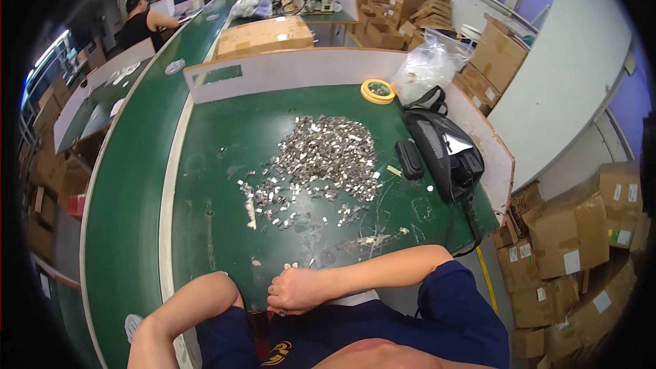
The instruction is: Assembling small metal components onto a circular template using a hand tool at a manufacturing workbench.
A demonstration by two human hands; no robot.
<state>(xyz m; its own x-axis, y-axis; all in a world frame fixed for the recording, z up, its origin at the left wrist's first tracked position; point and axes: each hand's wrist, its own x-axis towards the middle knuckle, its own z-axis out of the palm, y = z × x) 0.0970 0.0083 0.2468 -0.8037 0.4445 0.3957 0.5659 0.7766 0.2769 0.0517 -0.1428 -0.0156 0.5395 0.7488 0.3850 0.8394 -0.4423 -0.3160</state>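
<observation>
My right hand (295, 291) is curled closed at the near edge of the green table, in front of my chest. Its fingertips are turned down and away, so I cannot make out what they hold, if anything. My left arm (195, 301) bends at the lower left and leaves through the bottom edge, its hand out of the picture. Beyond the right hand spreads a heap of small silver and dark metal pieces (328, 150), with loose ones scattered along its near side. A few tiny pale bits lie on the tabletop (212, 184) just past my right hand.
At right lie a black case (409, 159) and a black mesh bag (444, 147). Yellow tape rolls (378, 91) and a clear plastic bag (430, 68) are behind. A low white partition (294, 63) bounds the table; a green conveyor (130, 198) runs left. Cartons (567, 232) stack right.
</observation>
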